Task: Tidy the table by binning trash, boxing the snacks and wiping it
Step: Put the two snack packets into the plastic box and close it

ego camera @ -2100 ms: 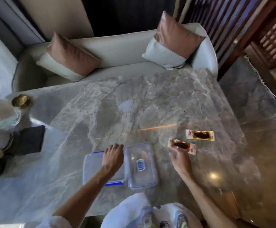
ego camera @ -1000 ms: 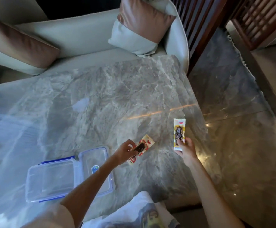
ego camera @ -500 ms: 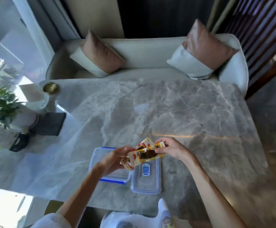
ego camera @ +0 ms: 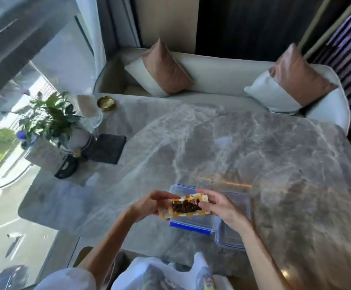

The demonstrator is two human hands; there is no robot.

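Both hands, left hand point(ego camera: 149, 205) and right hand point(ego camera: 220, 205), pinched stacked snack packets point(ego camera: 184, 208) with closed fingers above the open box point(ego camera: 191, 223), at six o'clock on the worktop point(ego camera: 254, 153).

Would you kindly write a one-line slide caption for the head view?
Both hands, left and right, hold snack packets above an open box on the table.

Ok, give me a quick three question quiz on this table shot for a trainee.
1. True or false: the snack packets are held by both hands, left hand and right hand.
2. What lies right of the plastic box?
A lid
B cup
C plate
3. Fill in: the dark cloth lies beside the ____.

Key: 1 true. 2 A, the lid. 3 plant.
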